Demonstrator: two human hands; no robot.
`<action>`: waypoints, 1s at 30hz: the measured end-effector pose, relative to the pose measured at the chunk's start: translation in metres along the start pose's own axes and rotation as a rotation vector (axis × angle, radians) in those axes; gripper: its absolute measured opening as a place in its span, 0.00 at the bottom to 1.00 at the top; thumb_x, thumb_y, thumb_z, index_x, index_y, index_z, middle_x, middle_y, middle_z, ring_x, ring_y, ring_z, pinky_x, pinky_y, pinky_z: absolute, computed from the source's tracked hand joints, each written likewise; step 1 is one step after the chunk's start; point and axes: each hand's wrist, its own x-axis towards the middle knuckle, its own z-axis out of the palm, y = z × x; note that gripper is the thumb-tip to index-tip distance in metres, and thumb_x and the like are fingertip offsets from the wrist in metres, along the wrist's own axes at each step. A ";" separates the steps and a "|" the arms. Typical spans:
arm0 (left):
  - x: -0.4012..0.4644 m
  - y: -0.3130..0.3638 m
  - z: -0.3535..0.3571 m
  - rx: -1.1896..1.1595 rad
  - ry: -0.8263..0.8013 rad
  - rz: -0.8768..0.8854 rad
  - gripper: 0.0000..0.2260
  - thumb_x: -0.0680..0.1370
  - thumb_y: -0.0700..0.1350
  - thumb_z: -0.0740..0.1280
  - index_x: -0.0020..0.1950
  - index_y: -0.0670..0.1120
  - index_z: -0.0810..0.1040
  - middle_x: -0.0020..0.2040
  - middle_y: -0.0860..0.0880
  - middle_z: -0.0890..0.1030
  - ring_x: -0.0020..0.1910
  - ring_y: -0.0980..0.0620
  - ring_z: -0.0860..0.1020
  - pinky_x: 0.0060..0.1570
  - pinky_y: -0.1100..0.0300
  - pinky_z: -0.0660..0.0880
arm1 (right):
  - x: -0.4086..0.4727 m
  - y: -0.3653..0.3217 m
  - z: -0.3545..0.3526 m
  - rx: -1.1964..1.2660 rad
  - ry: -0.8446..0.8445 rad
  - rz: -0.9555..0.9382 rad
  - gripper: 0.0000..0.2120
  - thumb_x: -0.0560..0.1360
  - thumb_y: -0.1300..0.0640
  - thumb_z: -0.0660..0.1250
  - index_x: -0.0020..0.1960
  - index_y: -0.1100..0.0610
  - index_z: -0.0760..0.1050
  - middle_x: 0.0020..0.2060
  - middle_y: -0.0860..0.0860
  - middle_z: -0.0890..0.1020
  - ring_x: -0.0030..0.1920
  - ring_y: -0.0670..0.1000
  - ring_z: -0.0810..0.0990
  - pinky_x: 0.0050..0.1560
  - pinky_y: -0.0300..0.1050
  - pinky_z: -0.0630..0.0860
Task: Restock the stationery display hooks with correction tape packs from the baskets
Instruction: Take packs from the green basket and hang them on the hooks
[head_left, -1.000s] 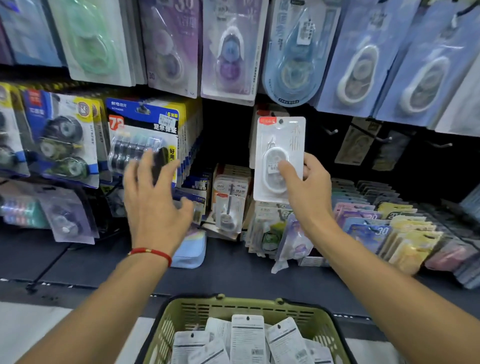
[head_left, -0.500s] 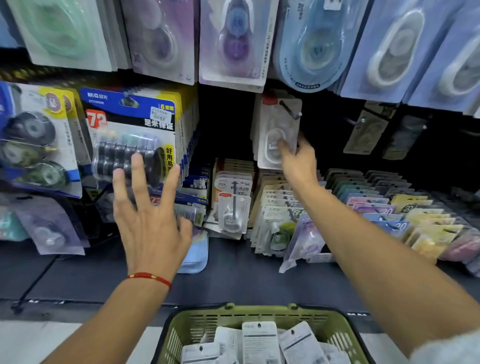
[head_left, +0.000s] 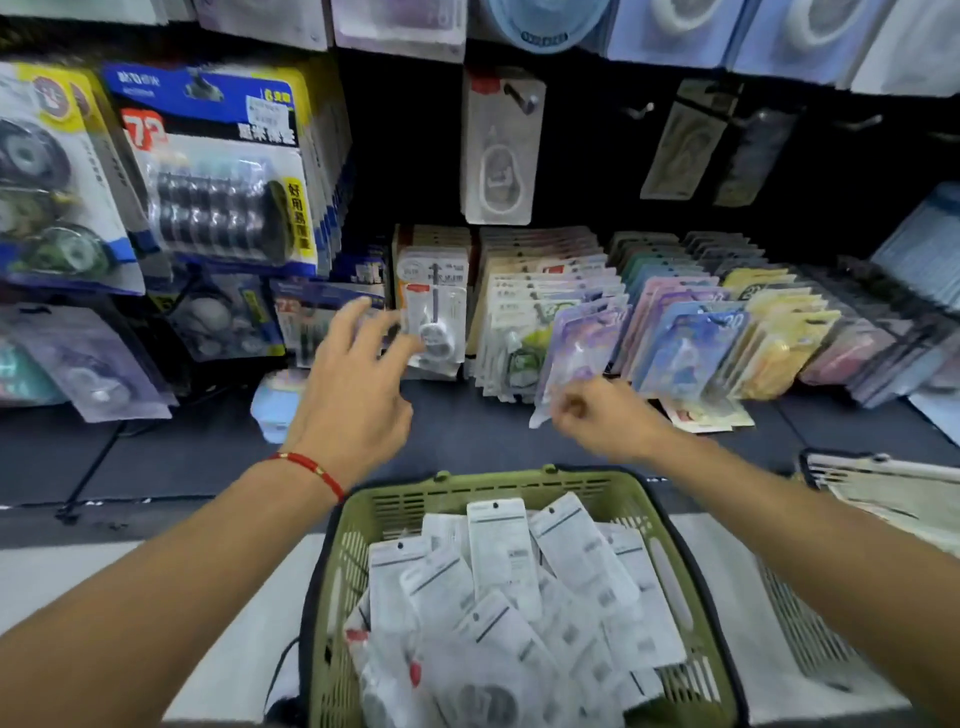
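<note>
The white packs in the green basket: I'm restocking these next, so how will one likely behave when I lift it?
Each white pack is a flat card, so it is probably light and fairly stiff. They lie loosely overlapped in the green basket, so neighbours may slide. The glossy faces look somewhat slippery; pinching an edge seems safest.

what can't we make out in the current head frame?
- White correction tape pack on the hook: print blurred, unreadable.
- Green plastic basket: near side cut off by the bottom edge; lower packs buried.
- Right hand: motion-blurred, curled; appears empty.
- Top-row packs: cut off by the top edge.
</note>
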 end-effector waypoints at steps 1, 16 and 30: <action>-0.008 0.009 0.006 -0.036 -0.099 0.034 0.20 0.69 0.33 0.71 0.61 0.39 0.82 0.69 0.36 0.77 0.75 0.28 0.65 0.71 0.35 0.67 | -0.017 0.010 0.018 -0.094 -0.137 0.030 0.08 0.80 0.56 0.64 0.45 0.49 0.79 0.43 0.52 0.84 0.49 0.58 0.83 0.55 0.55 0.81; -0.112 0.119 0.081 -0.621 -0.851 -0.318 0.20 0.81 0.53 0.69 0.73 0.55 0.74 0.71 0.49 0.76 0.72 0.50 0.73 0.68 0.60 0.71 | -0.117 0.055 0.125 0.303 0.165 0.222 0.12 0.78 0.60 0.70 0.61 0.54 0.81 0.46 0.49 0.77 0.44 0.47 0.76 0.37 0.30 0.70; -0.158 0.122 0.094 -1.440 -0.493 -1.226 0.15 0.83 0.48 0.70 0.70 0.52 0.79 0.62 0.45 0.85 0.63 0.37 0.81 0.63 0.32 0.77 | -0.108 0.012 0.187 0.379 -0.060 0.494 0.19 0.83 0.50 0.66 0.70 0.58 0.74 0.66 0.56 0.78 0.66 0.57 0.78 0.65 0.51 0.75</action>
